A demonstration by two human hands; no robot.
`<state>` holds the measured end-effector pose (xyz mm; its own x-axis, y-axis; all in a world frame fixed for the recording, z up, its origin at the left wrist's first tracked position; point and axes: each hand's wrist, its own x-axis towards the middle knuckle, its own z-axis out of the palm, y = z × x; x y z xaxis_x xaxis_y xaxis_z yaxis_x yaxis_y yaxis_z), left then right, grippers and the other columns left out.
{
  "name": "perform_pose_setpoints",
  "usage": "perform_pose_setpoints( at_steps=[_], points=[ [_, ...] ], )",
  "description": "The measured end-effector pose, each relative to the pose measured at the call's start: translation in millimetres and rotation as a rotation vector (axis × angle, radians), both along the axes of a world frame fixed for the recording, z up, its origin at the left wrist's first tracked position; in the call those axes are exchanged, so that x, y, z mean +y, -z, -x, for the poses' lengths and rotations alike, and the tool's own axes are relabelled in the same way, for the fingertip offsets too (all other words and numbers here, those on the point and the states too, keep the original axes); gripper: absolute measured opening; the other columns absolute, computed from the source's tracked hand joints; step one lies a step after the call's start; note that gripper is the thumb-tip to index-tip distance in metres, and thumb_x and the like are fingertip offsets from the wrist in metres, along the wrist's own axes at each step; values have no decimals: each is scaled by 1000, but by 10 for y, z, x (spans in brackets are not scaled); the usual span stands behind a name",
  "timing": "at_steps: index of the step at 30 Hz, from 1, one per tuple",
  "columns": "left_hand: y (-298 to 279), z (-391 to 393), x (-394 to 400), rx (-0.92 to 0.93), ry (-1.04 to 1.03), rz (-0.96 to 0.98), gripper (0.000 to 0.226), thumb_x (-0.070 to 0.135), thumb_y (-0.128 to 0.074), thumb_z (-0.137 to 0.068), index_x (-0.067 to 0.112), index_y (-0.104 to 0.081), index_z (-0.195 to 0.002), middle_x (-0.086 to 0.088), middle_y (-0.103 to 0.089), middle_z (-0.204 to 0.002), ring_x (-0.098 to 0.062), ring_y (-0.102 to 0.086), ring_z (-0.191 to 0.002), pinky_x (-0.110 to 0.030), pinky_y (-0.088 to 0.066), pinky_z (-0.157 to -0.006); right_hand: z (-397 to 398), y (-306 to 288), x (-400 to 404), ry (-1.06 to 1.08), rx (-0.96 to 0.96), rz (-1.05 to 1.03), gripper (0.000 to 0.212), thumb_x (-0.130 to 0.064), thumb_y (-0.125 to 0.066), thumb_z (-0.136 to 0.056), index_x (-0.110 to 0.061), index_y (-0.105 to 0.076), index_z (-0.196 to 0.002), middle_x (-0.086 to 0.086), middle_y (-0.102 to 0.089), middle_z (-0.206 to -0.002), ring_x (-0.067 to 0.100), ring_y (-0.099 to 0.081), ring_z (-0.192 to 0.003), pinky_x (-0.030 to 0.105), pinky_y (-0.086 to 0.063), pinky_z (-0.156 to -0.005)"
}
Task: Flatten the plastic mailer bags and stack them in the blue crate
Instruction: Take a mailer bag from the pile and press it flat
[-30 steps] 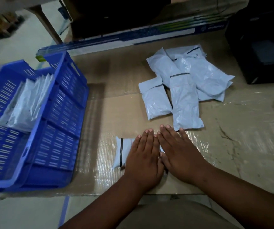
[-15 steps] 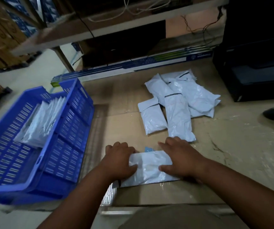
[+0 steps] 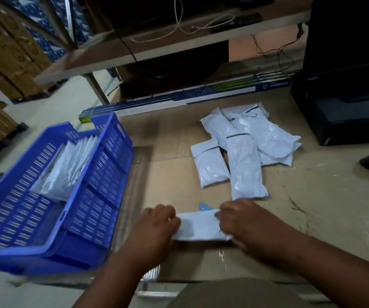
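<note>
Low in the frame, just right of centre, a flattened mailer bag (image 3: pixel 199 227) is lying on the cardboard-covered bench (image 3: pixel 312 207) with its long axis running left to right across the picture, and both hands are closing on its short ends. The left hand (image 3: pixel 156 227) is curling its fingers over the bag's left end, and the right hand (image 3: pixel 243 221) is gripping the right end with fingers bent over the top edge; both are blurred, so the exact finger hold is hard to read. The blue crate (image 3: pixel 103 196) is sitting at the left of the frame, well to the left of the bag, so the left hand is the nearer one to it. Inside the crate a row of bags (image 3: pixel 65 170) is leaning against its far right wall, toward the upper part of the crate. Judging from this, the bag is needing a leftward carry across the bench and over the crate's near wall. A pile of puffy bags (image 3: pixel 245 152) is waiting above the hands, right of centre.
</note>
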<state>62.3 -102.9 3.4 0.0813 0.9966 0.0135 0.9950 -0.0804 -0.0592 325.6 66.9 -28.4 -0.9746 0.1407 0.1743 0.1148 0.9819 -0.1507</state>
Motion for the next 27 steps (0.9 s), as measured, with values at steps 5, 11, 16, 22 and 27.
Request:
perform_pose_setpoints(
  at_steps=[5, 11, 16, 22, 27],
  points=[
    [289, -87, -350, -109, -36, 28, 27, 51, -67, -86, 26, -60, -94, 6, -58, -114, -24, -57, -105, -42, -44, -82, -283, 303, -107, 152, -13, 262, 34, -64, -49, -102, -39, -63, -122, -21, -48, -157, 2, -34, -150, 40, -24, -126],
    [236, -385, 27, -235, -54, -234, 18, 32, -58, -102, 16, -67, -106, -1, -60, -116, -26, -57, -104, -44, -47, -87, 13, 141, -107, 452, 59, 235, 50, -52, -36, -106, -29, -54, -146, -6, -52, -156, 15, -43, -148, 48, -25, -127],
    [697, -742, 550, -294, -136, -205, 48, 21, -54, -99, 1, -57, -142, -20, -57, -144, -39, -51, -137, -52, -40, -116, 422, 253, -131, 516, -107, 117, 61, -38, -31, -102, -16, -42, -157, 10, -40, -165, 30, -35, -154, 57, -24, -126],
    [1017, -816, 471, -219, -179, -165, 57, 31, -43, -105, 3, -47, -155, -19, -38, -165, -33, -31, -156, -54, -29, -124, 274, 616, -243, 498, -107, 83, 62, -40, -34, -106, -11, -37, -161, 11, -33, -169, 29, -30, -157, 55, -30, -125],
    [1038, -833, 483, -180, -185, -176, 63, 35, -40, -104, 4, -39, -160, -18, -30, -169, -31, -21, -160, -53, -24, -126, 281, 622, -243, 492, -122, 70, 66, -41, -34, -105, -10, -32, -163, 12, -24, -172, 30, -21, -160, 55, -25, -127]
  ],
)
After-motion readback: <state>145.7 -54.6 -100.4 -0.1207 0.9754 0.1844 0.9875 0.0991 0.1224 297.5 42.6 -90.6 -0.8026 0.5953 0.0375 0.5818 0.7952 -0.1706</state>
